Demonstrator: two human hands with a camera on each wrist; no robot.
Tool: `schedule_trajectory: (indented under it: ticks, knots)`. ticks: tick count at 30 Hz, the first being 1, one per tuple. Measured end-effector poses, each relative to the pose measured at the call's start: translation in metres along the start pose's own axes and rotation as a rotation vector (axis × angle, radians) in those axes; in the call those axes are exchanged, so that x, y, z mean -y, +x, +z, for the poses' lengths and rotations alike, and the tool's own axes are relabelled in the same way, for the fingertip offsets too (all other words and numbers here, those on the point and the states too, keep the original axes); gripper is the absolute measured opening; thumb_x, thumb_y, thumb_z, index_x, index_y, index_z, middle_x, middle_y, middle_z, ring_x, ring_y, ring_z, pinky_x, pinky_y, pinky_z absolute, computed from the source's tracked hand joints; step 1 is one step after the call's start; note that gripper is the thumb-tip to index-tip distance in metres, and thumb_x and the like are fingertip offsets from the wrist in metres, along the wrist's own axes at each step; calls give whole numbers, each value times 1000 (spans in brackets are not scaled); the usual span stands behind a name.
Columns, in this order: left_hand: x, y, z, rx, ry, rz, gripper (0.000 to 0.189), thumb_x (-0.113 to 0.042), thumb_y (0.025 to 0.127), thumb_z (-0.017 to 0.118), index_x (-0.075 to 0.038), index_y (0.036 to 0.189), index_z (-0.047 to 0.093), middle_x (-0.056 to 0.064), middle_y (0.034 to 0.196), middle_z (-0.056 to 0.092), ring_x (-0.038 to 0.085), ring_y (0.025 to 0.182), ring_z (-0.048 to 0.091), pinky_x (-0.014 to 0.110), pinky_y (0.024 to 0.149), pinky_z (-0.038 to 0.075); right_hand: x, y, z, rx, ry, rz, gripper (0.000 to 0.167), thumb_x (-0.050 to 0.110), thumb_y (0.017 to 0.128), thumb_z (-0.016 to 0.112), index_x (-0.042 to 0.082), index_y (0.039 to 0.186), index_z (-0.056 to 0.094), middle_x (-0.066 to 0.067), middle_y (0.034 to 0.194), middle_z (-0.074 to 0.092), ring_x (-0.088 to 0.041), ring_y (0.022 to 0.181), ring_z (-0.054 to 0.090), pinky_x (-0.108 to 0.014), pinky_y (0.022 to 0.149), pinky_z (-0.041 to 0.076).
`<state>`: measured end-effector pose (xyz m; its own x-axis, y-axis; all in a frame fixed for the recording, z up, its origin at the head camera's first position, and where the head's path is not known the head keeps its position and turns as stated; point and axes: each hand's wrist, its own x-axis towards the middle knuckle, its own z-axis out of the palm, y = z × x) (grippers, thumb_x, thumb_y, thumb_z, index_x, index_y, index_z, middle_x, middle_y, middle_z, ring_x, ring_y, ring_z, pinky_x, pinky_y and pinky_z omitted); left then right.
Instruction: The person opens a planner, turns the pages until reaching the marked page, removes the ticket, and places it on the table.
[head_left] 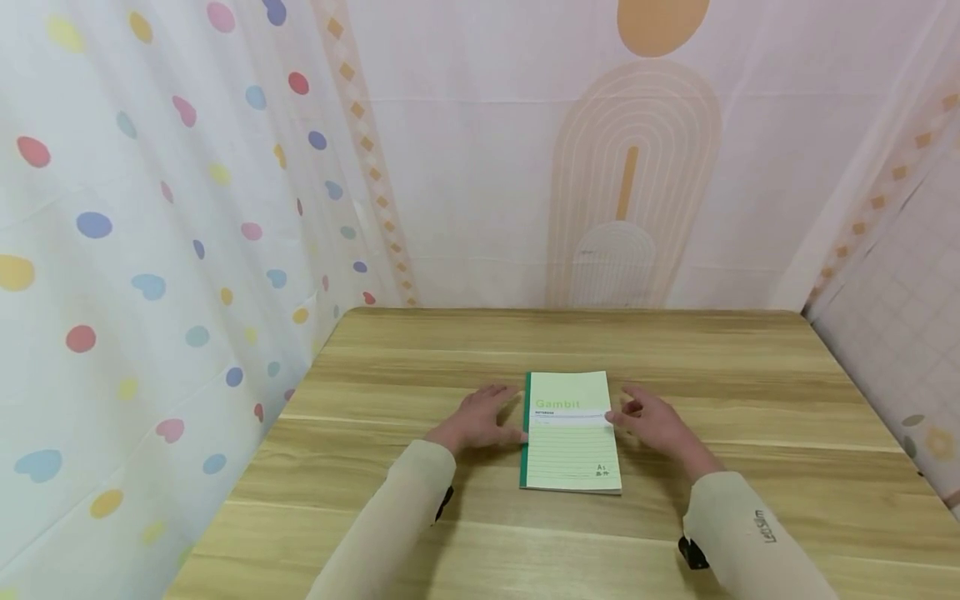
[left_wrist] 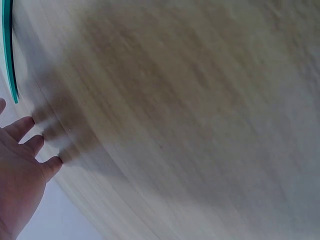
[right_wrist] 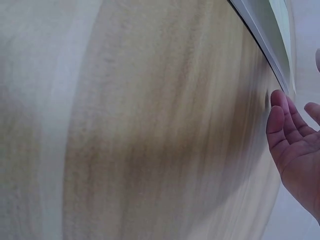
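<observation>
A pale green notebook (head_left: 572,454) with a dark green spine and the word "Gambit" lies closed on the wooden table (head_left: 360,500). To its left is my left hand (head_left: 480,419), fingers spread and thumb tip right at the spine. In the left wrist view those relaxed fingers (left_wrist: 21,127) stand near the green spine (left_wrist: 8,50). On the other side, my right hand (head_left: 654,423) has its thumb at the notebook's right edge, fingers loosely bent. The right wrist view shows the fingertips close to the page edge (right_wrist: 265,42). Neither hand grips the notebook.
Behind the table hangs a pale curtain (head_left: 465,183) with arch patterns. A white curtain with coloured dots (head_left: 172,358) runs along the left side. The table's far edge (head_left: 577,310) meets the back curtain, and a light gridded surface (head_left: 907,275) is at the right.
</observation>
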<state>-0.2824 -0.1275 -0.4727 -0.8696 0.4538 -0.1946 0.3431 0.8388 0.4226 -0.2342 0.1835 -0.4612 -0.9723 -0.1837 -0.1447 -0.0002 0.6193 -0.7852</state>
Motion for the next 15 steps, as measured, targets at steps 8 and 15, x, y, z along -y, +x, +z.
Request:
schedule_trajectory:
  ticks: [8,15]
  knots:
    - [1,-2,0,28,12,17,84,-57,85,71,-23,155,37,12,162,23,31,150,14,50,119,9,-1,-2,3,10,17,-12,70,25,97,66,-8,149,33,-21,122,57,-34,109,53,-45,88,48]
    - [1,-5,2,44,43,19,84,-60,85,69,-25,155,38,13,164,17,32,151,8,52,119,6,-6,-2,4,20,57,-17,66,18,94,69,-9,146,39,-21,122,58,-33,108,53,-39,82,50]
